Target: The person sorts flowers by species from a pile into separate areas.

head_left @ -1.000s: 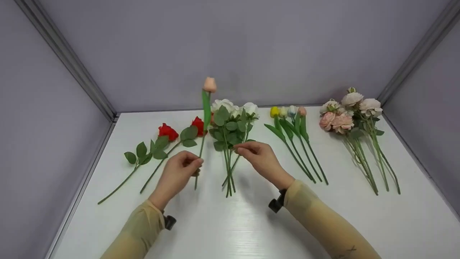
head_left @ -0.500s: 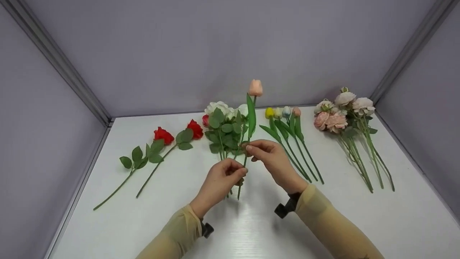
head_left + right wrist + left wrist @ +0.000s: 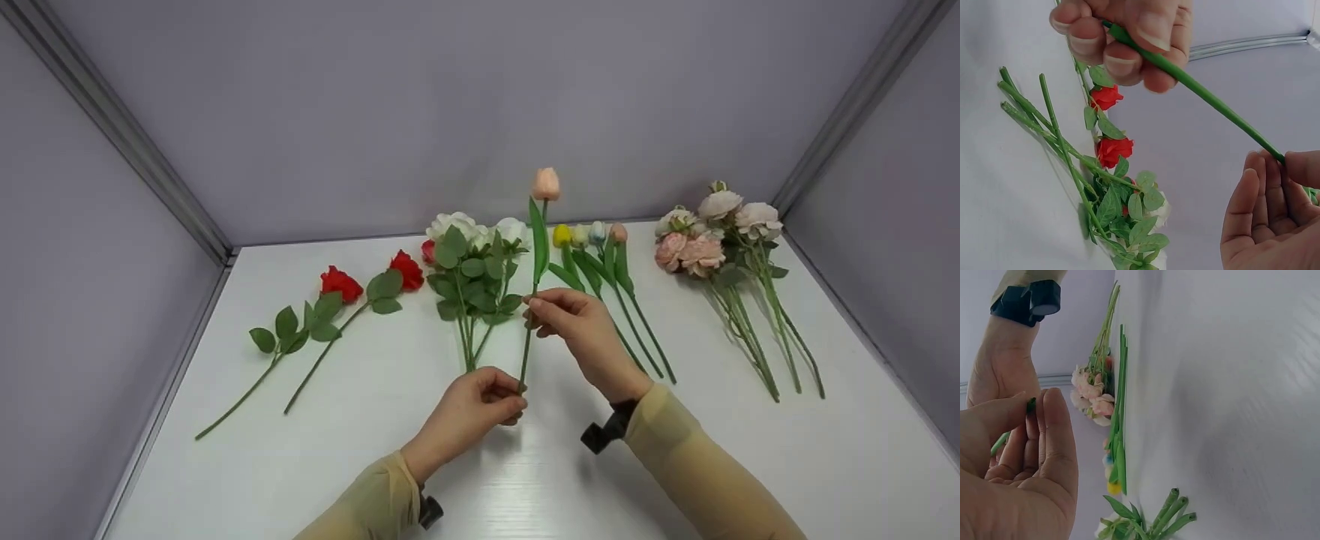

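Observation:
A peach tulip [image 3: 547, 184] with one long green leaf stands nearly upright above the table, held by both hands. My left hand [image 3: 474, 405] pinches its stem close to the lower end. Higher up, just under the leaf, my right hand [image 3: 589, 334] grips the same stem between thumb and fingers. In the right wrist view the bare green stem [image 3: 1213, 102] runs slanting from one hand to the other. Only a short bit of the stem end [image 3: 1031, 405] shows between the left fingertips in the left wrist view.
White roses [image 3: 457, 231] with crossed stems lie just left of the hands. Two red roses [image 3: 342, 283] lie farther left. Several tulips [image 3: 611, 270] are fanned out behind the right hand, and pink peonies [image 3: 701, 255] lie at right. Grey walls [image 3: 480, 97] enclose the white table [image 3: 247, 480].
The tulip moved right in my left hand, past the white roses. My right hand came to grip its stem, and the left hand then slid down toward the stem's end.

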`<state>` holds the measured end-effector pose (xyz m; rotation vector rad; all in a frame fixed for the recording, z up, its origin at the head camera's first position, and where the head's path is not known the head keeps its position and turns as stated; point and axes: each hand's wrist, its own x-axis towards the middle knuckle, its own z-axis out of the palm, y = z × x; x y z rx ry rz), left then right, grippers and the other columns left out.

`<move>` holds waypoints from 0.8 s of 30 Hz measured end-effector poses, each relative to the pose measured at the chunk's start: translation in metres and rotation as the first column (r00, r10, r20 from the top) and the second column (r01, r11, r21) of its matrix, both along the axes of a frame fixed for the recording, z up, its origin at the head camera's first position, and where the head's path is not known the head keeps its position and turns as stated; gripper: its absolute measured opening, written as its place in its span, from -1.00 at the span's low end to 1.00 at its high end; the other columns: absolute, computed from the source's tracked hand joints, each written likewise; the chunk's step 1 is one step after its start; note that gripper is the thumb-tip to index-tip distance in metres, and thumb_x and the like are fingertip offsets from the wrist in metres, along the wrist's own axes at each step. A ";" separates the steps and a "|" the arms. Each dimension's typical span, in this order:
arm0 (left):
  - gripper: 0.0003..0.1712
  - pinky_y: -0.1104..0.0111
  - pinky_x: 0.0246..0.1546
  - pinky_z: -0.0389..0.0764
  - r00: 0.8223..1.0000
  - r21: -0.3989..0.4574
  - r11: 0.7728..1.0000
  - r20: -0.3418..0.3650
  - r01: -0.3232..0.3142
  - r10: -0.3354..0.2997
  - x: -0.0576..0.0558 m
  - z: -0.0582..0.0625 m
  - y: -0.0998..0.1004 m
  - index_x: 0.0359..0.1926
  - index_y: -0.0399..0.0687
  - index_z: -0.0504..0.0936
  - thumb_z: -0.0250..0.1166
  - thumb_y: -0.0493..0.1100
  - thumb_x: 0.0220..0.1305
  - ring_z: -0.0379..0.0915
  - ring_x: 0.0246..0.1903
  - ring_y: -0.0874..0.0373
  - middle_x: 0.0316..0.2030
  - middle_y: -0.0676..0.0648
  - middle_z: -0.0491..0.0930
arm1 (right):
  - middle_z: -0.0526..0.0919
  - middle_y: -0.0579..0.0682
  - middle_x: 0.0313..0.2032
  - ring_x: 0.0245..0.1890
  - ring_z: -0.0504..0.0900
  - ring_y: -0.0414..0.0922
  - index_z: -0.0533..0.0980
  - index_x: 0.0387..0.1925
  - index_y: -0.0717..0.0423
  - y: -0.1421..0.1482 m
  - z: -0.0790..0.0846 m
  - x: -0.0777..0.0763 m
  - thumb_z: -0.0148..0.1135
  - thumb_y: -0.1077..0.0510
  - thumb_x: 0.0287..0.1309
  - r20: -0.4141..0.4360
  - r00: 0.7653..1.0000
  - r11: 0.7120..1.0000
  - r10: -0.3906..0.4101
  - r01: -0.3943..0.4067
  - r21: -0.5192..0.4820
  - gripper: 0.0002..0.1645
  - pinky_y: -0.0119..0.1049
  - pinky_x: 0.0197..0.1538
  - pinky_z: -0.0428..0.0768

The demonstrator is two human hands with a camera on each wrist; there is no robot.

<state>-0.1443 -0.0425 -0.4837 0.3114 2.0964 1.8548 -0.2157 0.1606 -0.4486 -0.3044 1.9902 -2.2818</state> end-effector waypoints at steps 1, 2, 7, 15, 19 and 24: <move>-0.80 0.13 -0.16 0.74 1.000 -0.014 1.000 -0.009 -0.002 0.002 0.001 -0.001 0.000 -0.09 -0.22 0.65 0.41 -0.22 0.33 0.68 -0.26 0.06 -0.24 -0.07 0.70 | 0.70 0.18 -0.18 -0.18 0.67 0.03 0.65 -0.03 0.31 0.000 -0.001 0.000 0.39 0.07 0.33 0.009 1.000 1.000 0.002 -0.002 -0.012 -0.63 -0.17 -0.11 0.68; -0.81 0.10 -0.15 0.74 1.000 -0.030 1.000 -0.020 -0.005 0.004 0.001 -0.003 0.000 -0.09 -0.20 0.65 0.41 -0.22 0.34 0.68 -0.26 0.06 -0.24 -0.06 0.70 | 0.70 0.18 -0.19 -0.20 0.67 0.02 0.65 -0.03 0.33 -0.001 -0.002 0.000 0.41 0.08 0.32 0.016 1.000 1.000 0.003 -0.003 -0.023 -0.62 -0.16 -0.11 0.68; -0.86 0.01 -0.15 0.73 0.999 -0.072 0.997 -0.052 -0.017 0.013 0.002 -0.008 0.001 -0.12 -0.17 0.67 0.40 -0.23 0.34 0.68 -0.29 0.08 -0.28 -0.04 0.70 | 0.70 0.17 -0.20 -0.24 0.69 -0.02 0.61 0.00 0.40 -0.005 -0.007 0.003 0.42 0.14 0.30 0.045 0.999 0.997 0.027 -0.024 -0.080 -0.59 -0.12 -0.08 0.71; -0.82 -0.06 -0.15 0.71 0.997 -0.051 0.998 -0.071 -0.028 0.025 0.000 -0.013 0.003 -0.13 -0.27 0.65 0.40 -0.25 0.33 0.68 -0.31 0.10 -0.31 -0.04 0.70 | 0.70 0.16 -0.21 -0.24 0.70 -0.01 0.62 0.00 0.36 -0.007 -0.014 0.009 0.41 0.20 0.29 0.070 0.995 0.993 0.065 -0.058 -0.103 -0.65 -0.03 -0.05 0.73; -0.77 -0.07 -0.16 0.71 0.998 -0.041 0.999 -0.064 -0.026 0.023 -0.001 -0.013 0.005 -0.12 -0.34 0.63 0.40 -0.25 0.33 0.68 -0.31 0.10 -0.30 -0.05 0.70 | 0.70 0.15 -0.23 -0.25 0.71 -0.01 0.64 -0.02 0.32 -0.006 -0.016 0.010 0.41 0.20 0.29 0.080 0.995 0.994 0.052 -0.044 -0.098 -0.69 -0.03 -0.07 0.73; -0.79 -0.04 -0.17 0.72 0.998 -0.029 0.999 -0.059 -0.026 0.024 -0.001 -0.013 0.006 -0.12 -0.31 0.64 0.41 -0.25 0.32 0.67 -0.31 0.11 -0.29 -0.05 0.70 | 0.70 0.18 -0.20 -0.23 0.72 0.02 0.61 0.01 0.37 -0.004 -0.017 0.009 0.41 0.18 0.29 0.078 0.996 0.996 0.040 -0.034 -0.079 -0.63 -0.01 -0.06 0.73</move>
